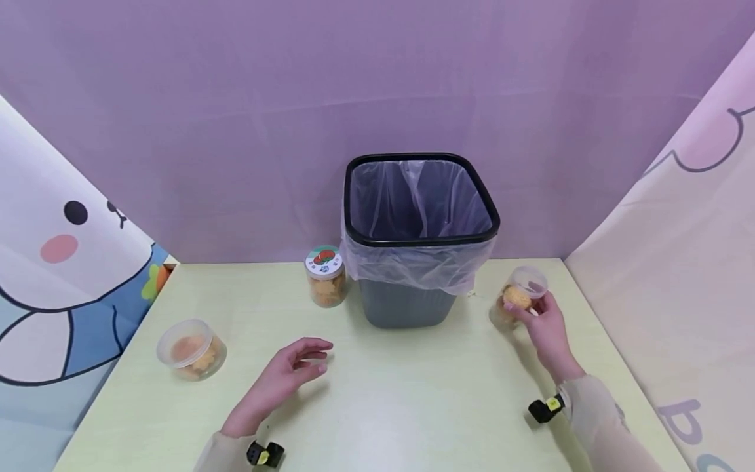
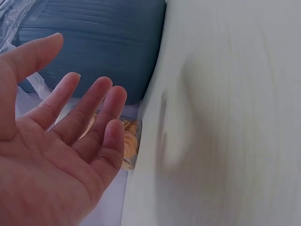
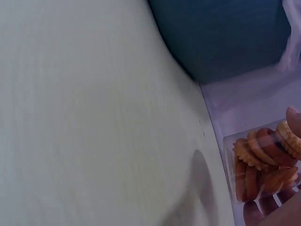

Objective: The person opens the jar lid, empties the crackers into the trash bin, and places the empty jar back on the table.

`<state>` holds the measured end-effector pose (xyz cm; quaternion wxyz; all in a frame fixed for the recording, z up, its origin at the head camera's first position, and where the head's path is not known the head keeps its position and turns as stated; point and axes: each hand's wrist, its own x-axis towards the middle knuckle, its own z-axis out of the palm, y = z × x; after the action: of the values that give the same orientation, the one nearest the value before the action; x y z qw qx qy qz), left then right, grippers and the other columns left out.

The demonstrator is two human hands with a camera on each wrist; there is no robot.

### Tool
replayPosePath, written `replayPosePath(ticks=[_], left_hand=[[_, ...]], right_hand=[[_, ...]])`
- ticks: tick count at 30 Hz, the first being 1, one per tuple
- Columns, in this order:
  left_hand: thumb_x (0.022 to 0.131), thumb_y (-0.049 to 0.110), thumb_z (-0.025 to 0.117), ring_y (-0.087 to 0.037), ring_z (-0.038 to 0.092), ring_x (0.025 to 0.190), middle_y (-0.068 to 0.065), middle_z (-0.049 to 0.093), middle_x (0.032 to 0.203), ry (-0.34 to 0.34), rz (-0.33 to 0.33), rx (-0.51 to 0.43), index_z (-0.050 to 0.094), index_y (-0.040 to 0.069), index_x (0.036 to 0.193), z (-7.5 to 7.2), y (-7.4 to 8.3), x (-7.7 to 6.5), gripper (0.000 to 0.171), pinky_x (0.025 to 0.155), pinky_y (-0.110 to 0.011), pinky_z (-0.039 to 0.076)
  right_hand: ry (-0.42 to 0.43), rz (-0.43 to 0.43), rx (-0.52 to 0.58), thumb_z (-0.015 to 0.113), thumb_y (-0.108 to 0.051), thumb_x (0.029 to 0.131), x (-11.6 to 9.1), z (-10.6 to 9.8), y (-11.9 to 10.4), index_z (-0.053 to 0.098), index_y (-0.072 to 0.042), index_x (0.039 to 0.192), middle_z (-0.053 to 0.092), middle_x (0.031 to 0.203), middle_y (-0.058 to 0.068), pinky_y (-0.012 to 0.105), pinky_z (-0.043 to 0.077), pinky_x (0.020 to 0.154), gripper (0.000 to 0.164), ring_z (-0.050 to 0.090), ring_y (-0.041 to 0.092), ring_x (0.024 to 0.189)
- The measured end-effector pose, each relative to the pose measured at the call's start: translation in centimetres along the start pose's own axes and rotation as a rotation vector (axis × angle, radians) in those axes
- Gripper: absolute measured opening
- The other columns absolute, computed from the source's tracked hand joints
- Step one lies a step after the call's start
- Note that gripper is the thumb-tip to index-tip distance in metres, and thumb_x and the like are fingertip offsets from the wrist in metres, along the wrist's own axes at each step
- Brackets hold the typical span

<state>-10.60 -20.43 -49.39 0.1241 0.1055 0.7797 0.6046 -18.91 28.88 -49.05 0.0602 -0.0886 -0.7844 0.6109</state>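
Plastic jar (image 1: pixel 529 282) (cookies (image 3: pixel 256 153)) — in right hand (image 1: pixel 548 326)

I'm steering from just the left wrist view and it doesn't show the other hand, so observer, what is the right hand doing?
Observer: The right hand grips a clear jar of cookies.
Operator: And the jar beside the bin, what's on top of it?
Observer: A white lid with red and green print.
Operator: Anything farther left?
Observer: Yes, another cookie jar sits on the table, to the left of the left hand.
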Motion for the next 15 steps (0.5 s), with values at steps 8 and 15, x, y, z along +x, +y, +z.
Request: replayPosePath(ticks=[8,15], left_hand=[[0.1,0.02,0.06,-0.034,0.056,0.121,-0.017,0.059,0.134,0.004,0.001,-0.094,0.052,-0.001,0.136,0.1,0.4,0.0,0.042,0.094,-0.033,0.049],[0.1,0.019,0.061,-0.037,0.055,0.123,-0.016,0.059,0.135,0.001,0.011,-0.132,0.051,0.002,0.138,0.5,0.9,0.2,0.042,0.094,-0.029,0.049]], right_hand=[[-0.087,-0.06,0.014,0.076,-0.015,0.09,-3.2,2.0,-0.9,0.036,-0.004,0.15,0.046,0.141,0.017,0.013,0.046,0.088,0.073,0.049,0.007,0.116],[-0.17,-0.115,0.034,0.077,-0.008,0.087,-5.8,4.0,-1.0,0.04,-0.001,0.146,0.051,0.133,0.015,0.016,0.047,0.09,0.07,0.054,0.004,0.113]])
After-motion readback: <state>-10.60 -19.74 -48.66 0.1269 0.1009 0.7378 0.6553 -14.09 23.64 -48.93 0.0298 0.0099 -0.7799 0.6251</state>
